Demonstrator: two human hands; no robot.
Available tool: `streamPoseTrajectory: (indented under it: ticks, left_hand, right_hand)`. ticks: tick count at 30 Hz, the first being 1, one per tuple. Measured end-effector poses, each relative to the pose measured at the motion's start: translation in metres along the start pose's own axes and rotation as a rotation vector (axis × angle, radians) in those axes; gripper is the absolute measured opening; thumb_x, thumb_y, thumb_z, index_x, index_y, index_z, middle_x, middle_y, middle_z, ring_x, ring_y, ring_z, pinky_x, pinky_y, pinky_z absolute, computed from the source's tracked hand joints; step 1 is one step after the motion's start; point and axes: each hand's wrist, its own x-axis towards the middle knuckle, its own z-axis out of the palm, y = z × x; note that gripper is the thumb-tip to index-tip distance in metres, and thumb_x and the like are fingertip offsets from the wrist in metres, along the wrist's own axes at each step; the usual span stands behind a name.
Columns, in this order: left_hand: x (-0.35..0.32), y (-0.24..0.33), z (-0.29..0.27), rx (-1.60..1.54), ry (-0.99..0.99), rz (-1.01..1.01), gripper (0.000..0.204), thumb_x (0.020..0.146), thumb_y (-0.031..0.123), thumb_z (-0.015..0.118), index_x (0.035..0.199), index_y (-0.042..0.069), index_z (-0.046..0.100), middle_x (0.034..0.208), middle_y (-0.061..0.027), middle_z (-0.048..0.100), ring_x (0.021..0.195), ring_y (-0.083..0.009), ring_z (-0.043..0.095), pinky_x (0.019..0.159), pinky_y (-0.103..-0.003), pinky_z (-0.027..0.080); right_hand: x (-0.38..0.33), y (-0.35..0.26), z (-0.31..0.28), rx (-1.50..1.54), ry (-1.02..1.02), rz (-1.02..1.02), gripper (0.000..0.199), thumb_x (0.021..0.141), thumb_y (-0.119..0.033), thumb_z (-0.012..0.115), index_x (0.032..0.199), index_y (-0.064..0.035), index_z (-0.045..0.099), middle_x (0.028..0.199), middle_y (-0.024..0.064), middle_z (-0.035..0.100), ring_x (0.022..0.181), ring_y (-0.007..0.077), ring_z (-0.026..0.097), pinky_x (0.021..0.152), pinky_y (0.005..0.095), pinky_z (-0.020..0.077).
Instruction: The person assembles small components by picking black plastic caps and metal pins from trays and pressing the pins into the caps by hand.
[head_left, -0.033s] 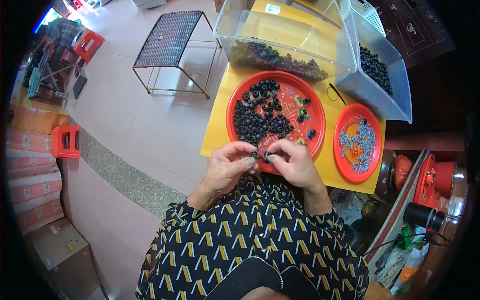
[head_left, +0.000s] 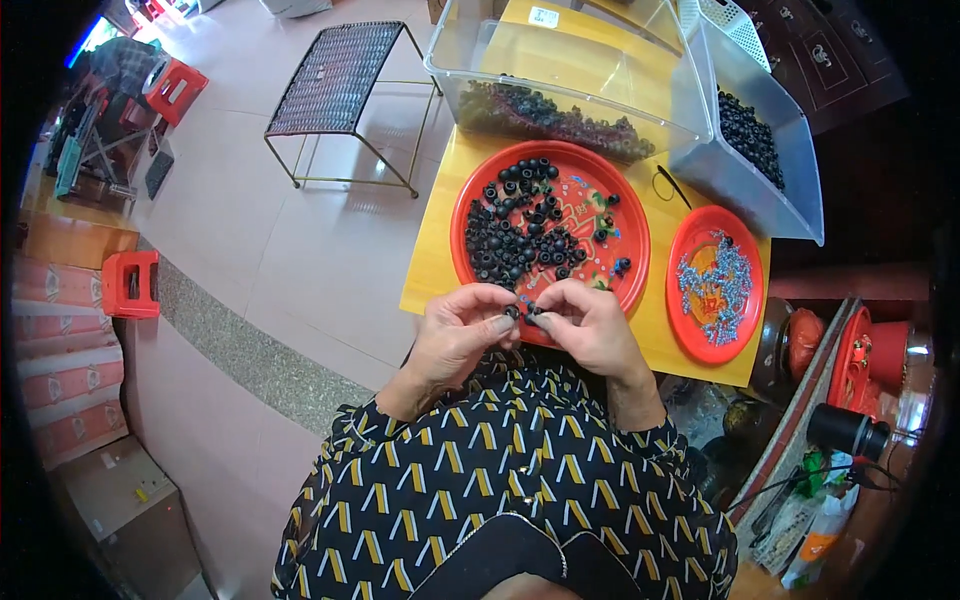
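Over the near rim of a round red tray (head_left: 637, 262), my left hand (head_left: 462, 333) pinches a small black ring-like part (head_left: 512, 311) between thumb and fingertips. Close beside it, my right hand (head_left: 592, 328) pinches another small black part (head_left: 535, 312); its exact shape is partly hidden by the fingers. The two parts are nearly touching. Many round black parts (head_left: 515, 235) with holes lie heaped on the left half of the tray, with a few scattered on its right side. To the right, a smaller oval red tray (head_left: 682, 332) holds small silvery-blue pieces (head_left: 735, 285).
Behind the trays stand a clear plastic bin (head_left: 560, 90) and a second translucent bin (head_left: 795, 200), both with black parts inside. A thin black tool (head_left: 675, 188) lies on the yellow table (head_left: 430, 240). A woven stool (head_left: 335, 75) stands at far left.
My fingertips have shifted very slightly, and the black part in my left hand shows a little more to the right. Everything else stays in place.
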Motion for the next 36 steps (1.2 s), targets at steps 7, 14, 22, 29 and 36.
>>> streamPoseTrajectory:
  ticks: [7,14,22,29,36]
  left_hand:
    - [0.006,-0.005,0.010,0.079,-0.027,-0.048,0.023,0.079,0.001,0.060,0.101,-0.002,0.054,0.088,-0.0100,0.057,0.074,-0.0157,0.057,0.065,-0.026,0.048]
    - [0.008,-0.009,0.010,0.146,-0.107,0.066,0.021,0.079,0.000,0.059,0.100,-0.003,0.056,0.094,-0.0059,0.055,0.080,-0.0122,0.059,0.068,-0.022,0.049]
    - [0.004,-0.004,0.012,0.395,-0.116,0.143,0.021,0.078,-0.001,0.060,0.099,-0.004,0.058,0.093,-0.0063,0.053,0.085,-0.0120,0.053,0.074,-0.024,0.044]
    - [0.003,0.001,0.015,0.545,-0.163,0.202,0.019,0.078,-0.003,0.059,0.096,-0.003,0.059,0.092,-0.0073,0.053,0.085,-0.0125,0.053,0.074,-0.023,0.044]
    - [0.008,-0.001,0.012,0.821,-0.219,0.451,0.015,0.075,0.001,0.062,0.090,-0.002,0.059,0.081,-0.0069,0.054,0.075,-0.0150,0.051,0.064,-0.025,0.040]
  right_hand:
    - [-0.017,0.001,-0.004,0.389,0.030,0.056,0.013,0.080,-0.001,0.059,0.092,0.0003,0.055,0.078,0.0019,0.058,0.067,0.0057,0.056,0.056,0.0177,0.0455]
    - [-0.022,0.001,0.003,0.452,0.087,-0.025,0.013,0.081,-0.003,0.059,0.093,0.0002,0.055,0.077,0.0021,0.058,0.065,0.0063,0.056,0.053,0.0176,0.0455]
    - [-0.022,-0.003,0.004,0.355,0.067,0.001,0.009,0.081,-0.003,0.060,0.089,-0.0010,0.056,0.073,-0.0003,0.056,0.062,0.0038,0.052,0.053,0.0170,0.0431]
    - [-0.021,-0.004,0.004,0.331,0.030,-0.002,0.009,0.079,-0.002,0.060,0.088,-0.0003,0.057,0.072,0.0017,0.058,0.062,0.0052,0.054,0.052,0.0167,0.0449]
    - [-0.015,0.002,-0.002,0.579,-0.124,0.107,0.009,0.079,-0.005,0.062,0.083,-0.0011,0.055,0.069,0.0024,0.058,0.056,0.0058,0.055,0.047,0.0161,0.0435]
